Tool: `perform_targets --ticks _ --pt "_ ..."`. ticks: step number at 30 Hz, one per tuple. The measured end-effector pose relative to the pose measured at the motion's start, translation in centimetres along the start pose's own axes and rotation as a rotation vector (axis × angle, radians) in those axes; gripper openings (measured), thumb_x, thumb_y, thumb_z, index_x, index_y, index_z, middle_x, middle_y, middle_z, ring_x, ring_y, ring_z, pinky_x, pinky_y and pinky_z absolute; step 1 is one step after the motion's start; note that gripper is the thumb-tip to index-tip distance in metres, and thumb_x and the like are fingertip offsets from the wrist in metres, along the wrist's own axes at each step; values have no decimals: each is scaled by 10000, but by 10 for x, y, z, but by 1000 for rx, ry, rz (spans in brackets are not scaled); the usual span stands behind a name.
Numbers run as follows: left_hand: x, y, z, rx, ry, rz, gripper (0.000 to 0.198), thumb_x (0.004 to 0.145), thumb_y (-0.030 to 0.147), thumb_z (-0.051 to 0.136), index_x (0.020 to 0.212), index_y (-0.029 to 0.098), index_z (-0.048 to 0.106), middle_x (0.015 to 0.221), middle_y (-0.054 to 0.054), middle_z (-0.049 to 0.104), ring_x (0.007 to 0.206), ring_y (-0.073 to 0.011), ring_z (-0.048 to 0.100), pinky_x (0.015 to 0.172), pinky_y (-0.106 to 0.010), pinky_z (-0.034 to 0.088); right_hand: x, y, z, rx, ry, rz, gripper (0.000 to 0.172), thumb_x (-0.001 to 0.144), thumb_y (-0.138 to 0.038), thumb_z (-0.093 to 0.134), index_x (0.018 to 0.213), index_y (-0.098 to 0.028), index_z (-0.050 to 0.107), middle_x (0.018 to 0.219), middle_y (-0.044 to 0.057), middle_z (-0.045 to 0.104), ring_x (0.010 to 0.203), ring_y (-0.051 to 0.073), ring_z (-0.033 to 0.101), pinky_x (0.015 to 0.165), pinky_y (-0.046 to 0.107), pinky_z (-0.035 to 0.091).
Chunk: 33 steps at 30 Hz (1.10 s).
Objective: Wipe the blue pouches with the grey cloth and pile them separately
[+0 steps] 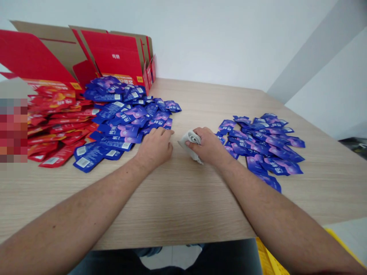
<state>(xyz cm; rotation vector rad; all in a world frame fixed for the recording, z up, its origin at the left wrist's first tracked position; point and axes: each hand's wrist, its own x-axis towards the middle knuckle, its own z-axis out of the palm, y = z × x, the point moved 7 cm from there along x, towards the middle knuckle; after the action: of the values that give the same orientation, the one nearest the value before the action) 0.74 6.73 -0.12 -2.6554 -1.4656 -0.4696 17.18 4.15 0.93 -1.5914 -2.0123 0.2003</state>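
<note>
My right hand [210, 145] is closed around a folded white cloth [191, 142], just above or on the table in the middle. My left hand [156, 147] is at the right edge of a heap of blue pouches [123, 126]; its thumb and index finger are apart, with nothing visible between them. The other left fingertips are partly hidden, and I cannot tell whether they touch a pouch. On the right, beyond my right hand, lies a second spread of blue pouches [263, 143] with pink and purple prints.
Red pouches [65, 126] are heaped at the left, against the blue ones. Behind them stand red cardboard boxes [114, 53] with raised flaps. A white wall [212, 42] borders the wooden table [160, 214]. Something yellow [269, 256] sits below the front right edge.
</note>
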Motion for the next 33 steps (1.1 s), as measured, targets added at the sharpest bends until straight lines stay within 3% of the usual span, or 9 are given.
perform_targets --ticks 5,10,14,17,26,29,33 --pt "2 -1 4 -49 -18 22 491 900 192 495 1372 142 620 1295 -137 654 1225 -306 559 1062 -451 463 3 12 -17 -12 104 54 141 872 -337 656 913 -205 633 925 80 674 948 257 590 840 366 451" --pt "2 -1 8 -62 -43 31 493 889 201 517 1368 145 624 1302 -139 657 1231 -308 563 1060 -459 466 6 54 -45 -77 227 296 226 880 -390 617 992 -196 644 995 124 715 957 293 639 833 400 475" --pt "3 -1 12 -73 -55 55 480 902 235 518 1359 138 625 1299 -147 659 1234 -310 564 1061 -463 461 7 87 -46 -163 131 421 251 882 -389 622 1004 -173 662 1012 163 735 956 311 676 821 400 487" --pt "2 1 14 -96 -57 101 455 903 241 515 1322 130 653 1266 -148 675 1214 -301 579 1084 -451 442 6 97 -39 -166 34 462 229 892 -377 619 985 -174 666 987 157 743 918 296 691 790 379 491" --pt "-8 26 19 -237 -190 310 432 934 344 539 1307 170 670 1280 -125 687 1214 -285 594 1073 -444 442 5 67 -23 -11 -50 407 192 871 -384 652 934 -203 651 891 76 732 813 229 666 730 327 478" --pt "-11 33 20 -255 -226 361 479 963 440 522 1349 186 649 1294 -119 685 1228 -292 593 1065 -453 442 3 59 -9 232 -16 399 208 868 -400 653 958 -212 657 882 47 732 795 211 657 717 316 491" --pt "-13 37 19 -224 -237 329 614 944 577 525 1371 150 632 1318 -158 664 1233 -332 589 1069 -491 440 0 47 8 567 -20 392 237 873 -420 633 989 -213 653 887 33 735 765 199 654 686 317 507"
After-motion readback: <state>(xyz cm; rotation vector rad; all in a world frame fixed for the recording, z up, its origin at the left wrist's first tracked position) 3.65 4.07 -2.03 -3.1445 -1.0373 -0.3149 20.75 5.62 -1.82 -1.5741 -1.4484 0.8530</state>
